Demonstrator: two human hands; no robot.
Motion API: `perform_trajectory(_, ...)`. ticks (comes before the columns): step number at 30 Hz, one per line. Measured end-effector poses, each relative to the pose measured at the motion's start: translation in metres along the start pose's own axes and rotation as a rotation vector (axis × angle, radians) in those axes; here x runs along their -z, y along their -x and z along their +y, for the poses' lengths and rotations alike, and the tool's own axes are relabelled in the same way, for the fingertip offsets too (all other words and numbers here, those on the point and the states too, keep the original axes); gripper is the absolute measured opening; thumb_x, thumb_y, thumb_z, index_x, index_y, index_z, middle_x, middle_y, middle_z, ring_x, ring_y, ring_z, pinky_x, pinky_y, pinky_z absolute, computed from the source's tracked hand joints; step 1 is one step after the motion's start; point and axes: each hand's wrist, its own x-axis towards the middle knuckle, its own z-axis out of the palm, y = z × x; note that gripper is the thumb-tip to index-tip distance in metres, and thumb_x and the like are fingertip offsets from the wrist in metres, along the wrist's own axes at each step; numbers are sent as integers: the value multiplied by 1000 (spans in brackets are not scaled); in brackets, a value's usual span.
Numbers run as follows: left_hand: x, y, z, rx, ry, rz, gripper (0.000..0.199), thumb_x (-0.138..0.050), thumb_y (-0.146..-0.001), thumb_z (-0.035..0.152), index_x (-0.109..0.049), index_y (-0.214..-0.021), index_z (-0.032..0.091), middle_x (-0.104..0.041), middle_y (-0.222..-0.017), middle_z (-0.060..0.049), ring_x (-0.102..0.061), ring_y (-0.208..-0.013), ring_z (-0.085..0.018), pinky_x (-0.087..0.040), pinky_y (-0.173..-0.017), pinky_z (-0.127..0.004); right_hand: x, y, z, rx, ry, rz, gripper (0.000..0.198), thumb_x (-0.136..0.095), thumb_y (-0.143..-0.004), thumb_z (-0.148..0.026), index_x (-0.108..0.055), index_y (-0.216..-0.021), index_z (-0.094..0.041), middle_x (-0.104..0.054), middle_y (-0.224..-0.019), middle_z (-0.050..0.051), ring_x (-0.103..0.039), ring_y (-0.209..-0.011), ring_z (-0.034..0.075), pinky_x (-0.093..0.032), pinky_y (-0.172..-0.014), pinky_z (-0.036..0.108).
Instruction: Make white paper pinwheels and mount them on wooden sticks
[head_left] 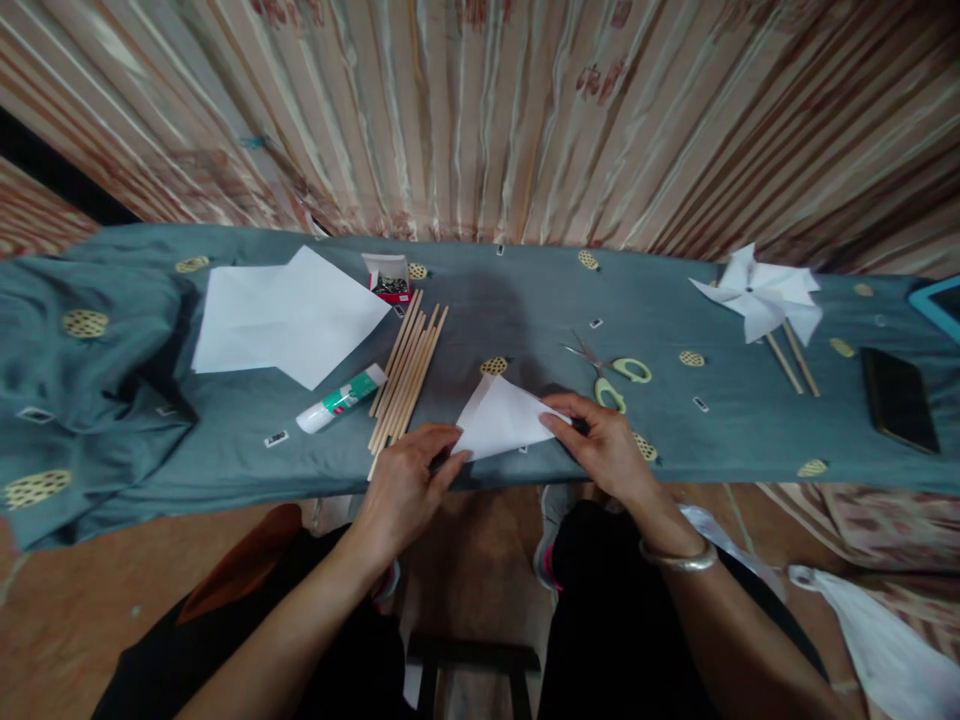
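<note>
A sheet of white paper (pixel 506 420), folded into a triangle, is held between my two hands near the front edge of the cloth-covered table. My left hand (pixel 412 475) pinches its left corner between thumb and fingers. At the right corner, my right hand (pixel 600 440) grips the paper the same way. Scissors with pale green handles (pixel 611 372) lie just beyond my right hand, blades spread. Left of the paper is a bundle of several thin wooden sticks (pixel 409 365); a green and white glue stick (pixel 341 398) rests beside them.
White paper sheets (pixel 259 310) lie on the left, near a small red open box (pixel 390 285) of dark metal bits. White paper pinwheels (pixel 765 290) on sticks lie at the right, near a black phone (pixel 900 400) and a blue-edged object (pixel 937 305). A curtain (pixel 480 120) hangs behind.
</note>
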Motion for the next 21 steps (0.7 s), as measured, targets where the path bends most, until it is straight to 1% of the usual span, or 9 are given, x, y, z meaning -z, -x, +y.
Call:
perform_trajectory(2, 0, -1, 6, -29, -89, 39, 37, -56, -90, 28, -56, -126, 18, -63, -126, -13, -65, -107, -25, -55, -90, -40, -1, -2, 0, 4, -2, -1, 22, -60, -87, -36, -71, -100, -23, -75, -98, 4, -68, -89, 21, -52, -82, 33)
perform_trajectory(4, -1, -2, 15, -137, -198, 62, 47, -54, -91, 22, -45, -136, 18, -50, -143, -17, -53, -125, -31, -49, -99, -49, -2, -4, -1, 4, 9, 6, 22, -60, -86, -35, -71, -101, -23, -75, -98, 4, -69, -89, 22, -52, -83, 34)
perform_trajectory(5, -3, -2, 21, -207, -234, 52, 47, -51, -91, 19, -44, -137, 18, -46, -146, -17, -47, -131, -32, -46, -101, -51, -3, -5, -1, 2, 15, 7, 22, -60, -86, -35, -71, -101, -23, -75, -99, 4, -69, -90, 22, -52, -84, 35)
perform_trajectory(7, -9, 0, 33, -346, -271, 0, 43, -47, -93, 15, -44, -136, 15, -47, -145, -16, -36, -140, -30, -40, -108, -51, -4, -6, -3, -1, 25, 6, 22, -60, -86, -35, -71, -101, -23, -75, -101, 4, -69, -92, 22, -52, -85, 35)
perform_trajectory(8, -13, 2, 37, -397, -278, -25, 42, -45, -94, 14, -44, -135, 12, -49, -144, -16, -34, -141, -29, -39, -110, -49, -4, -7, -4, -3, 31, 4, 22, -60, -86, -35, -71, -101, -22, -75, -102, 5, -69, -92, 22, -52, -86, 35)
perform_trajectory(9, -17, 3, 41, -417, -285, -51, 42, -45, -94, 15, -44, -135, 10, -49, -144, -16, -33, -142, -29, -38, -111, -48, -4, -7, -5, -6, 39, 2, 23, -60, -86, -35, -71, -101, -22, -75, -102, 5, -69, -91, 22, -52, -85, 35)
perform_trajectory(12, -28, 6, 44, -402, -303, -113, 45, -49, -92, 18, -42, -135, 6, -47, -145, -18, -28, -143, -32, -36, -113, -51, -5, -8, -8, -25, 63, 16, 23, -61, -85, -36, -71, -101, -21, -75, -99, 5, -69, -80, 21, -53, -78, 34)
perform_trajectory(16, -33, 7, 38, -348, -311, -157, 51, -53, -92, 25, -39, -138, 8, -44, -147, -19, -21, -145, -32, -33, -114, -55, -6, -9, -13, -36, 89, 65, 22, -61, -85, -36, -72, -99, -23, -76, -93, 4, -66, -69, 18, -53, -71, 32)
perform_trajectory(21, -33, 6, 35, -321, -307, -191, 59, -58, -89, 32, -38, -139, 7, -41, -148, -21, -26, -144, -33, -33, -113, -56, -9, -10, -13, -55, 127, 122, 23, -63, -84, -37, -72, -100, -23, -76, -90, 4, -65, -65, 18, -53, -67, 32)
